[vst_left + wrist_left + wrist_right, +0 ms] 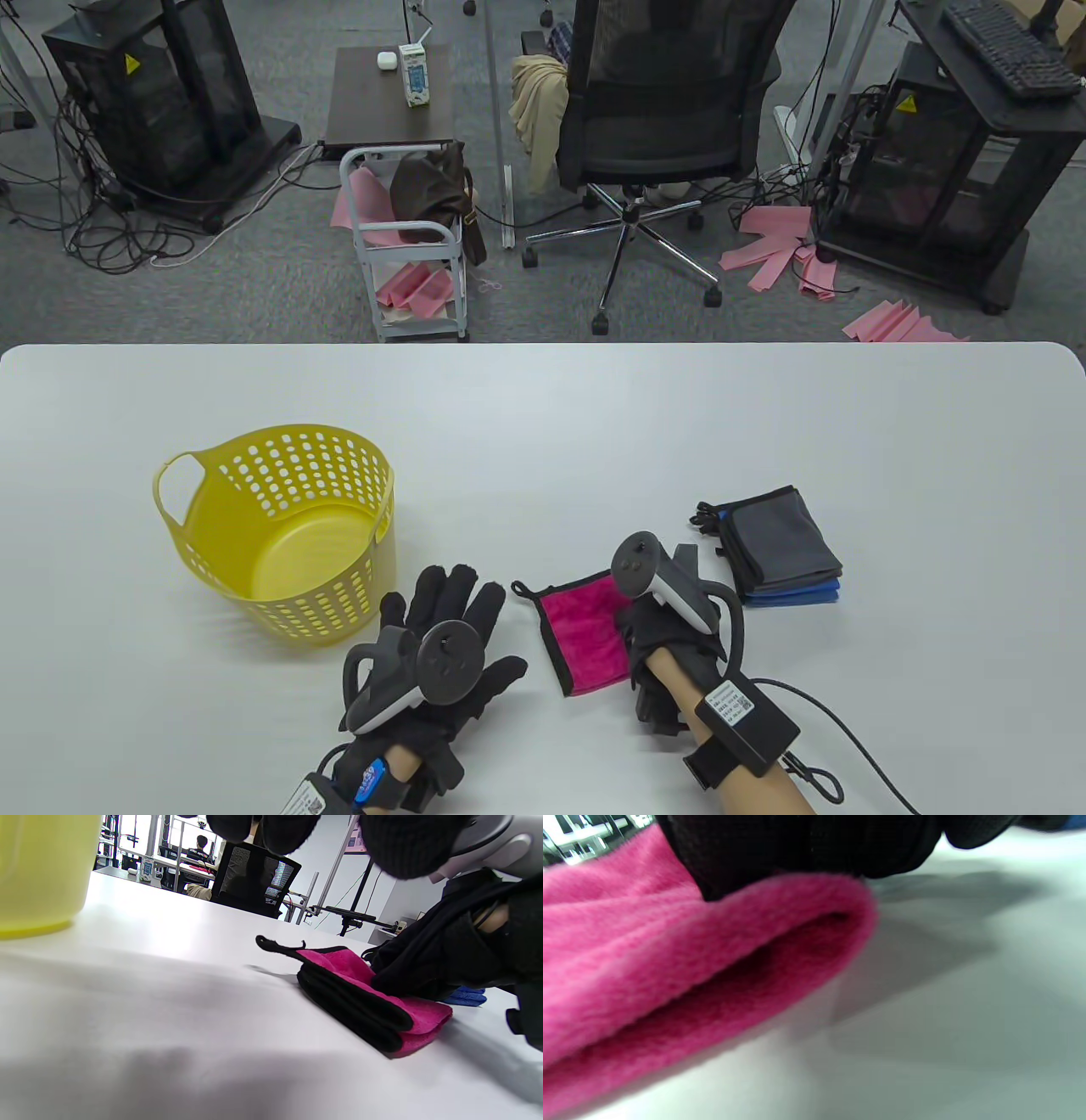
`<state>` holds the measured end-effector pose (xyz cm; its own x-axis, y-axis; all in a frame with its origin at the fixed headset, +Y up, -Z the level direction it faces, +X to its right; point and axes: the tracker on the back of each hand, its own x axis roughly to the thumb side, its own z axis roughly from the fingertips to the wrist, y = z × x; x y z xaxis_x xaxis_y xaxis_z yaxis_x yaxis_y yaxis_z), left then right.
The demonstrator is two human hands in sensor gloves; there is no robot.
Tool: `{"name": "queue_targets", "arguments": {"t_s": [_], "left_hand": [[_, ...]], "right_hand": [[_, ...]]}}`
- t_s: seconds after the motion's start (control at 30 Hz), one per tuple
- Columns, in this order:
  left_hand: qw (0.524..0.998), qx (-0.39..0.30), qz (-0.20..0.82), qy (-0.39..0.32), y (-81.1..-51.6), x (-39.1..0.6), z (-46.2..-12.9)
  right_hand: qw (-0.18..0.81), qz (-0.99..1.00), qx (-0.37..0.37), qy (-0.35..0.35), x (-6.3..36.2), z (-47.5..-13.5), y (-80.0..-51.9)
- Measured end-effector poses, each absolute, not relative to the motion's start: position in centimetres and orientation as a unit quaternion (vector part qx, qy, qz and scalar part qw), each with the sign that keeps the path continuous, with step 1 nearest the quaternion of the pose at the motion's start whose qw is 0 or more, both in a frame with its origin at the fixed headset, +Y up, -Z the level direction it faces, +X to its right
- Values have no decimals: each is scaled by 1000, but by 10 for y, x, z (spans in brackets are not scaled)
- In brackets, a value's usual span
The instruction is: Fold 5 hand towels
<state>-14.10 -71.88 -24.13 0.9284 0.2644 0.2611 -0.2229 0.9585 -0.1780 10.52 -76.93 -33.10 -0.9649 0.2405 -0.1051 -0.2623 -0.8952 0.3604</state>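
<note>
A pink hand towel [581,628] with black trim lies folded on the white table [543,407], near the front edge. My right hand [657,645] rests on its right part. In the right wrist view its fingers [797,844] press on top of the towel's rounded fold [670,963], with nothing inside the fold. My left hand [454,611] is spread open and empty just left of the towel, between it and the basket. The left wrist view shows the towel [352,993] doubled over under my right hand [445,959].
A yellow perforated basket [297,607] stands upright and empty at the left, also in the left wrist view [42,870]. A stack of folded grey and blue towels [785,548] lies just right of and beyond my right hand. An office chair and carts stand beyond the table.
</note>
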Motion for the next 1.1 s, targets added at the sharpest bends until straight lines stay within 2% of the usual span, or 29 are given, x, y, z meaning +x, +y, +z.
{"name": "queue_targets", "arguments": {"t_s": [0.1, 0.2, 0.23, 0.3, 0.47, 0.63, 0.8, 0.93, 1.03, 1.1], "left_hand": [[979, -74, 124, -145, -719, -140, -241], [978, -74, 126, -147, -719, -139, -240], [978, -74, 126, -148, -719, -139, -240], [978, -74, 126, -150, -719, -138, -240], [977, -84, 122, -156, -723, -135, -241], [977, -91, 118, -154, -728, -133, -243], [978, -77, 123, -151, -729, -132, -245], [979, -70, 123, -147, -729, -132, -246], [979, -72, 124, -146, -729, -132, -247], [979, -74, 122, -146, -730, -132, -248]], "right_hand": [[131, 975, -19, 176, 105, -328, -768], [194, 964, -15, 184, 114, -325, -759], [246, 949, -4, 197, 121, -325, -750], [291, 933, 8, 214, 133, -326, -732], [380, 907, 82, 164, 181, -344, -678], [432, 889, 69, 136, 242, -374, -653], [466, 875, 14, 131, 298, -399, -664], [443, 887, -43, 122, 325, -405, -688], [380, 915, -58, 122, 325, -402, -706], [283, 953, -62, 88, 317, -398, -717]]}}
